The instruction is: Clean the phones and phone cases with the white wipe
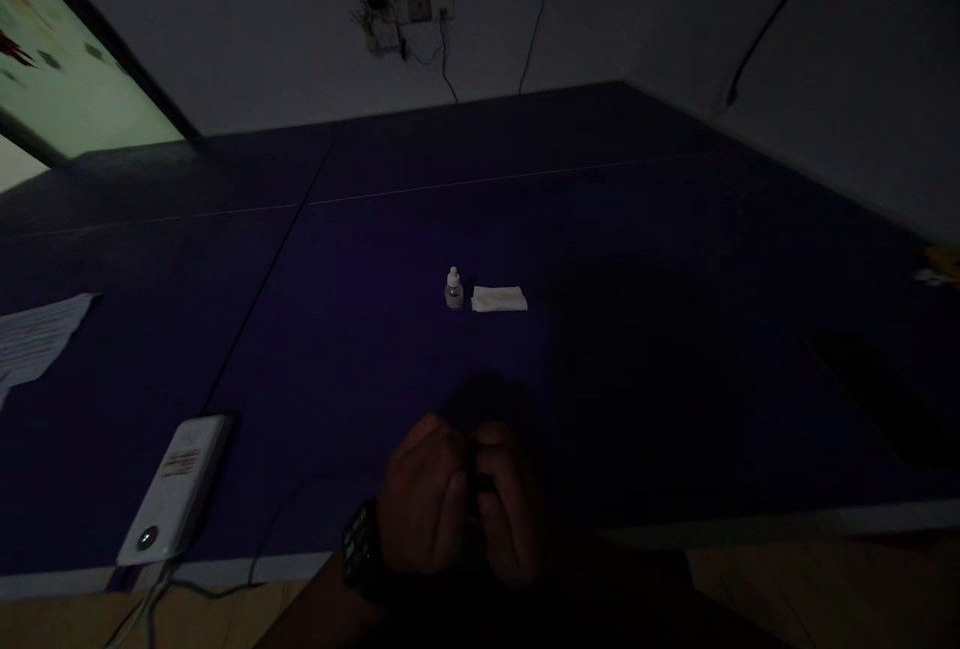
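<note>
My left hand [424, 501], with a dark watch [361, 547] on its wrist, is near the front edge of the dark blue table [360, 329]. Close against it is my right hand [511, 509]. Both have their fingers curled inward with the fingertips nearly meeting. Shadow fills the gap between them, so anything they hold is too dark to make out. Beyond the hands, a small clear dropper bottle [454, 291] with a white cap stands upright. Just right of it lies a folded white tissue or cloth [499, 299].
At the left front lies a white box-shaped device [176, 489] with cables [161, 594]. A printed paper sheet [41, 337] rests at the far left. On the right is a dark flat object [877, 394]. Sockets with plugs [409, 7] are on the back wall.
</note>
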Demonstrator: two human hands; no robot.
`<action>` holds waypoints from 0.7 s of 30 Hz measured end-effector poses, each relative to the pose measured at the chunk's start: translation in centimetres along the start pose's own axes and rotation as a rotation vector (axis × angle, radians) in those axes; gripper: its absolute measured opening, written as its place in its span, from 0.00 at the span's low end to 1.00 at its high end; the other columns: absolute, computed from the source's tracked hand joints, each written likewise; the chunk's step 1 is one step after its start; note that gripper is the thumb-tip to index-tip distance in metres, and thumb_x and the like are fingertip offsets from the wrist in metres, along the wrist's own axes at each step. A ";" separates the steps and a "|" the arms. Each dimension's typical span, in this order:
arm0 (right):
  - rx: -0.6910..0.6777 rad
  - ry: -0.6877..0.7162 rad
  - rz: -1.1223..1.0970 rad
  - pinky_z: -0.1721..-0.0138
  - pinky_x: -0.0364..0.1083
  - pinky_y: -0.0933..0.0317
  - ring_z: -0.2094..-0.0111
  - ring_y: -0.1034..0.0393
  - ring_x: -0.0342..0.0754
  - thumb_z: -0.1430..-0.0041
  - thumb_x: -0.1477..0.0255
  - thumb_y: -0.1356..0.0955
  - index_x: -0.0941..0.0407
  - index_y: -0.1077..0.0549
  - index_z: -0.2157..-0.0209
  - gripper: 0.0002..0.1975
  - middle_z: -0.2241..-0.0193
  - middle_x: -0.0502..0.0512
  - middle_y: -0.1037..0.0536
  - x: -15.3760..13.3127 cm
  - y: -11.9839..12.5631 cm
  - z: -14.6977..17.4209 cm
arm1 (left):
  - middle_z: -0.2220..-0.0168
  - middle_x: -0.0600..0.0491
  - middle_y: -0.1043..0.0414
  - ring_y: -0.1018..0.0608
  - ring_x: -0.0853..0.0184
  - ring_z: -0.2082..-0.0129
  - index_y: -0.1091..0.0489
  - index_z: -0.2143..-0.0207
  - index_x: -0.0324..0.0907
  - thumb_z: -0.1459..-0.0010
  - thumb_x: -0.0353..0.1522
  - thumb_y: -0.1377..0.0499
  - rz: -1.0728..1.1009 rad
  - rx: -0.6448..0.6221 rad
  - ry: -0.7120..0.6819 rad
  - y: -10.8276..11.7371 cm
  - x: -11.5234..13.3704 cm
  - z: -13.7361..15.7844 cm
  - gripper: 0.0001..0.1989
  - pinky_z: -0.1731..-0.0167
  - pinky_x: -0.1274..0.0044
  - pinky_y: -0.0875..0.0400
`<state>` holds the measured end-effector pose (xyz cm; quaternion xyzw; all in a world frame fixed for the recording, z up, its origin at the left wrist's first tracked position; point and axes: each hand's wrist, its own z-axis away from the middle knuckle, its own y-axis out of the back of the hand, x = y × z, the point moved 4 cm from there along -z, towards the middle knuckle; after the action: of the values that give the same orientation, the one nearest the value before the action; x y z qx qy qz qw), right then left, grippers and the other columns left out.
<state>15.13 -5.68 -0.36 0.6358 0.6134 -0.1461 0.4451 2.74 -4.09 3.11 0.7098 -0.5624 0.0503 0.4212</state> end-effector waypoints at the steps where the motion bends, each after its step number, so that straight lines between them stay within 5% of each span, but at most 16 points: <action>1: 0.005 0.010 -0.023 0.60 0.52 0.34 0.59 0.35 0.53 0.28 0.68 0.45 0.55 0.39 0.52 0.10 0.59 0.59 0.33 0.1 -0.1 0.2 | 0.73 0.53 0.36 0.34 0.65 0.72 0.39 0.64 0.43 0.29 0.28 0.59 -0.003 0.041 -0.012 0.0 0.0 -0.1 0.13 0.70 0.71 0.38; 4: 0.001 -0.023 -0.073 0.61 0.50 0.34 0.59 0.34 0.52 0.28 0.59 0.42 0.54 0.39 0.50 0.14 0.58 0.58 0.33 0.5 0.0 0.4 | 0.73 0.54 0.37 0.34 0.65 0.72 0.40 0.66 0.44 0.28 0.28 0.58 -0.019 0.062 0.049 0.0 -0.4 -0.6 0.13 0.69 0.70 0.39; 9: 0.043 -0.106 -0.086 0.62 0.47 0.34 0.63 0.34 0.48 0.27 0.59 0.39 0.52 0.36 0.54 0.11 0.61 0.55 0.31 0.6 0.5 -0.2 | 0.74 0.55 0.38 0.35 0.67 0.72 0.41 0.69 0.44 0.27 0.30 0.58 -0.046 -0.035 0.134 0.3 -0.6 -1.3 0.14 0.68 0.70 0.39; 14: 0.067 -0.092 -0.007 0.63 0.46 0.32 0.63 0.31 0.49 0.28 0.70 0.40 0.52 0.35 0.54 0.05 0.62 0.55 0.28 -0.1 0.5 -0.5 | 0.74 0.56 0.39 0.35 0.66 0.72 0.42 0.70 0.44 0.27 0.31 0.59 -0.127 -0.057 0.242 0.5 -0.1 -0.9 0.16 0.67 0.70 0.40; 21: 0.027 -0.065 0.022 0.58 0.51 0.30 0.57 0.29 0.52 0.31 0.74 0.39 0.53 0.36 0.48 0.12 0.57 0.60 0.26 0.0 0.5 -0.4 | 0.72 0.55 0.37 0.34 0.66 0.70 0.41 0.69 0.44 0.26 0.32 0.59 -0.119 0.014 0.402 0.7 -0.4 -0.8 0.17 0.67 0.71 0.40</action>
<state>15.41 -5.27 0.03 0.6435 0.5893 -0.1700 0.4579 2.31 -3.32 3.77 0.7203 -0.4236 0.1698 0.5224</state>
